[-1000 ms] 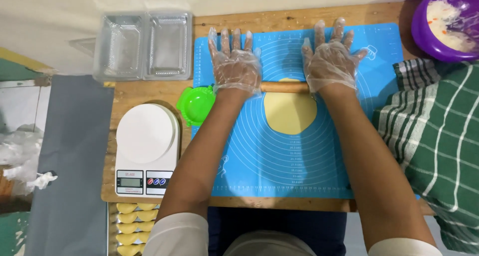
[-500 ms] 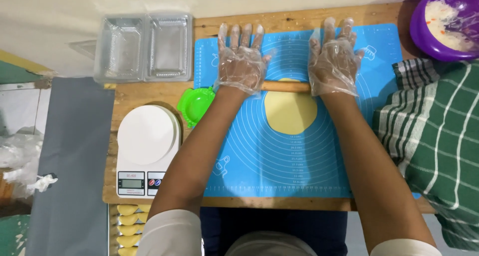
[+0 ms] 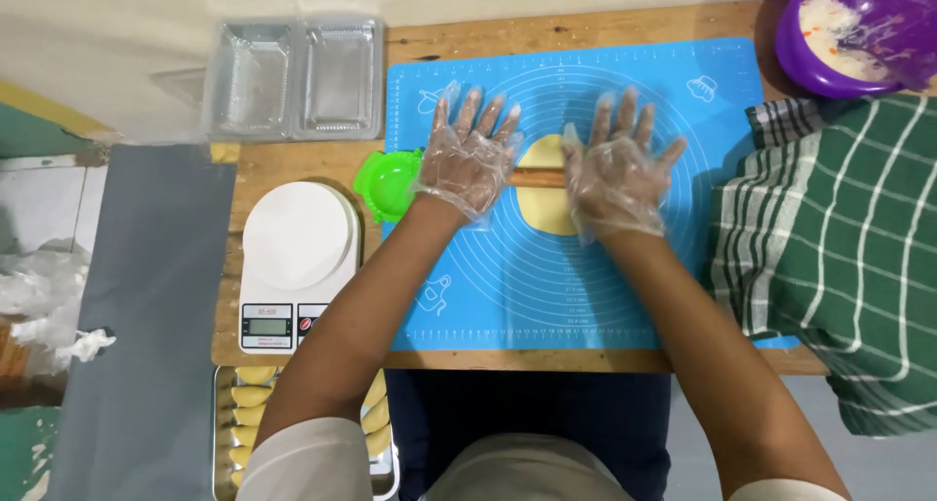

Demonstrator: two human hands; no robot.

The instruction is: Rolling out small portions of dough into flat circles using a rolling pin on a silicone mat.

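While both of my palms press flat on the rolling pin [image 3: 536,178], its long axis runs from nine o'clock to three o'clock across the blue mat [image 3: 625,286], so it lies crosswise to my arms. My left hand [image 3: 468,160] covers the nine o'clock end and my right hand [image 3: 615,174] covers the three o'clock end; only a short wooden piece shows between them. Both hands wear thin clear gloves, and the fingers are spread wide and point to twelve o'clock, not curled around anything. Under the pin lies the yellow dough [image 3: 547,208], a flat oval, a little nearer to my right hand, with most of it toward six o'clock from the pin.

At nine o'clock from my left hand, touching the mat edge, is a green dumpling mould [image 3: 388,184], and further the white kitchen scale [image 3: 296,267]. Clear plastic boxes [image 3: 298,77] stand at eleven o'clock. At one o'clock is a purple bowl [image 3: 859,33] with filling, at three o'clock a green checked cloth [image 3: 839,247]. The mat rests on a wooden table [image 3: 322,160]. At seven o'clock a tray [image 3: 223,433] holds folded yellow pastries.
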